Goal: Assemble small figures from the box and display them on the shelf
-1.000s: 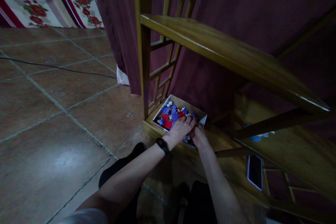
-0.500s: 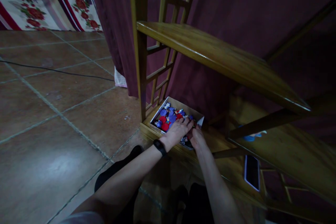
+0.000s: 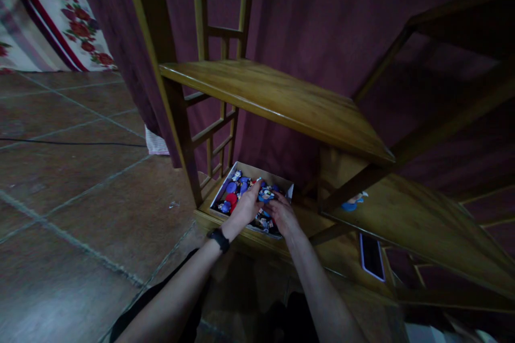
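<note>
A shallow cardboard box [image 3: 284, 181] on the low shelf holds many small figurines with blue and red parts. Over it, a small blue figurine [image 3: 265, 194] sits between my two hands. My left hand [image 3: 246, 208], with a black band at the wrist, curls thumb and fingers around its left side. From the right, my right hand [image 3: 282, 215] has bent fingers on the same figurine. Fine details of the toy are too small and dim to make out.
A wooden shelf board [image 3: 273, 99] juts out above the box. To the right, another blue figurine [image 3: 352, 202] stands on a higher board, and a phone [image 3: 372, 257] lies lower down. A purple curtain [image 3: 298, 21] hangs behind. A black cable [image 3: 72, 143] crosses the tiled floor.
My hands, earlier down among the figurines in the box, now have a blue figurine raised between them. The view has swung to the right, and the hands have moved apart somewhat.
</note>
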